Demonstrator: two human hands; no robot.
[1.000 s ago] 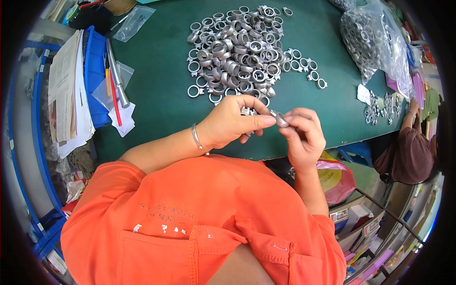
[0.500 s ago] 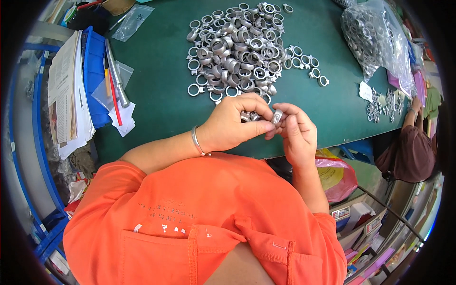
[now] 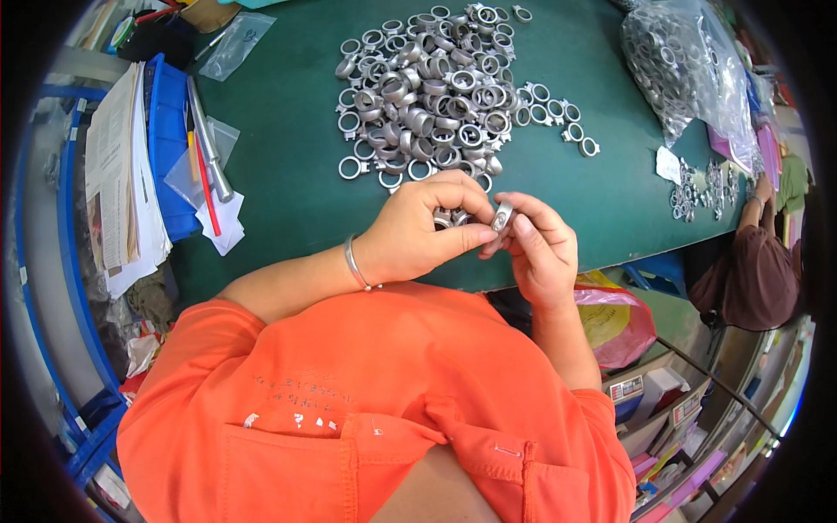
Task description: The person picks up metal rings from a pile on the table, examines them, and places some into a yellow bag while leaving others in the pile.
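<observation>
Between the fingertips of both hands is a small grey metal ring [image 3: 501, 217], its raised setting facing up. My left hand [image 3: 418, 225] is closed, with more metal rings [image 3: 446, 217] tucked in its curled palm, and its thumb and forefinger pinch one side of the ring. My right hand [image 3: 542, 248] holds the other side between thumb and fingers. Just beyond my hands a large heap of similar rings [image 3: 427, 96] lies on the green table [image 3: 279, 139]. A few loose rings [image 3: 555, 109] are spread to the right of the heap.
On the left stand a blue bin [image 3: 166, 148] and upright papers [image 3: 122, 166], with a metal rod [image 3: 209, 144] and a red pen [image 3: 207, 187] beside them. At the right lie a clear bag of rings [image 3: 680, 61] and smaller rings [image 3: 697, 192]. Another person [image 3: 750, 270] sits beyond.
The ring between my fingertips has turned and stands more upright. Both hands have shifted only slightly; the heap looks unchanged, the whole view having moved a little.
</observation>
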